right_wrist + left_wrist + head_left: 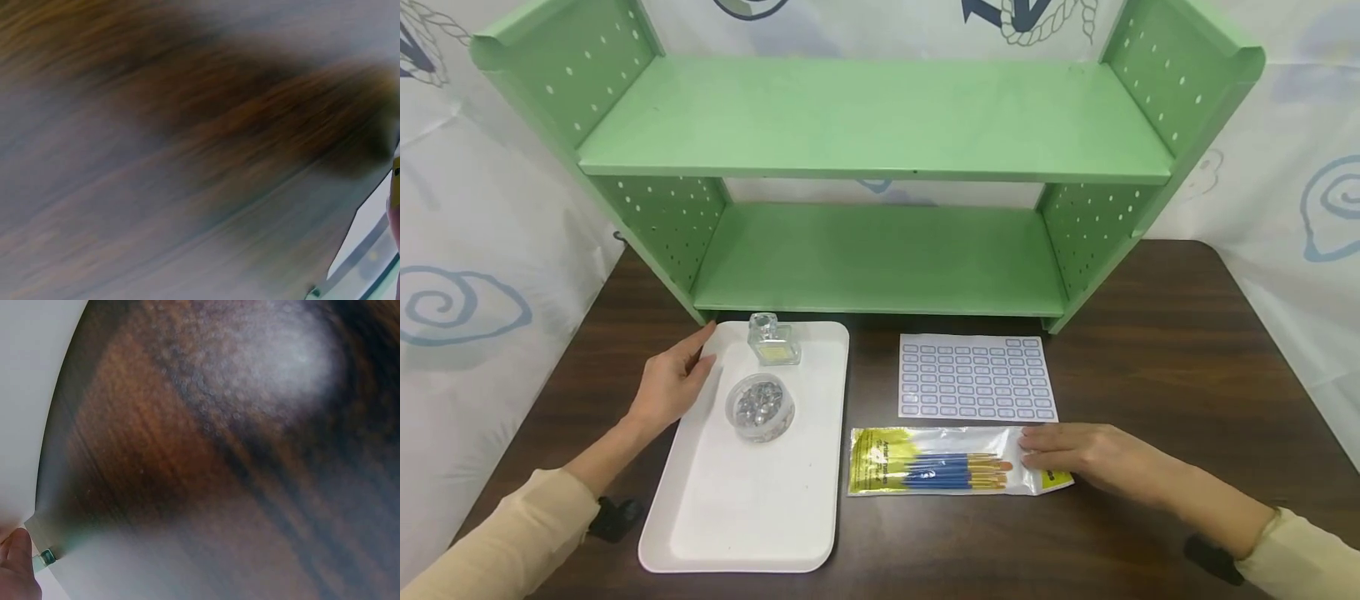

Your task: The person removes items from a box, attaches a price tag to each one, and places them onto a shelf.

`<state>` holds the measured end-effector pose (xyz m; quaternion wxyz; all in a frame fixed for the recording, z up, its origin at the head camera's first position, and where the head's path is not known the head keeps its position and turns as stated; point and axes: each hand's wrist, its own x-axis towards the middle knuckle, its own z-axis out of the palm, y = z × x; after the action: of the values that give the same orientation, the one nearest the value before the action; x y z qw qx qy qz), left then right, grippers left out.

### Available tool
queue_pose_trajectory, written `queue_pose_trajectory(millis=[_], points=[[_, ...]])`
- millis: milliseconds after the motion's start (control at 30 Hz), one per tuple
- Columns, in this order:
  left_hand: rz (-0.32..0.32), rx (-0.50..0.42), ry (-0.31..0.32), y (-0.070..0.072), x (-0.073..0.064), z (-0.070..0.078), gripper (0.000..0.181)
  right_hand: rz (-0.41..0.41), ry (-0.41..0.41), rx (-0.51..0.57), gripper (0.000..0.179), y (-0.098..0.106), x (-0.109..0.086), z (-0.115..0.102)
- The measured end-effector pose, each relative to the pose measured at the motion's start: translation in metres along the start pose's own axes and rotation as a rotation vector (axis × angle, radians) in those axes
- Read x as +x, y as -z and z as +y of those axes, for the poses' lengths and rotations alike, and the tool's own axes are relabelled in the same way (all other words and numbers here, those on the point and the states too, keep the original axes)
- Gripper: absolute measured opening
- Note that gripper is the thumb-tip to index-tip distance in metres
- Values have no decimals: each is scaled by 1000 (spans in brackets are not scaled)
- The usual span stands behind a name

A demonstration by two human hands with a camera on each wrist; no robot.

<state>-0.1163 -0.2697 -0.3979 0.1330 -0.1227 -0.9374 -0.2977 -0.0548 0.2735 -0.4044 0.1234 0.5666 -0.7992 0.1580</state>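
Observation:
In the head view my left hand is at the upper left edge of a white tray. Its index finger reaches the corner and its thumb lies over the rim. On the tray stand a clear glass bottle with pale yellow liquid and a round clear container of shiny silvery pieces. My right hand rests with extended fingers on the right end of a clear packet of blue-handled paintbrushes; its thumb is hidden. The wrist views show mostly blurred tabletop.
A green two-tier shelf with perforated sides stands at the back of the dark wooden table. Between it and the brush packet lies a white sheet of small blue-bordered labels. Patterned white cloth hangs around the table.

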Motion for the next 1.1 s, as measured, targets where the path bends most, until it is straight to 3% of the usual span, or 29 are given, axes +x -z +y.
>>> queue_pose_trajectory(millis=[200, 1100], points=[[-10, 3, 27, 3, -2, -2, 42, -14, 2, -6, 46, 6, -7, 6], [-13, -5, 18, -1, 0, -4, 42, -58, -1, 19, 46, 9, -19, 8]])
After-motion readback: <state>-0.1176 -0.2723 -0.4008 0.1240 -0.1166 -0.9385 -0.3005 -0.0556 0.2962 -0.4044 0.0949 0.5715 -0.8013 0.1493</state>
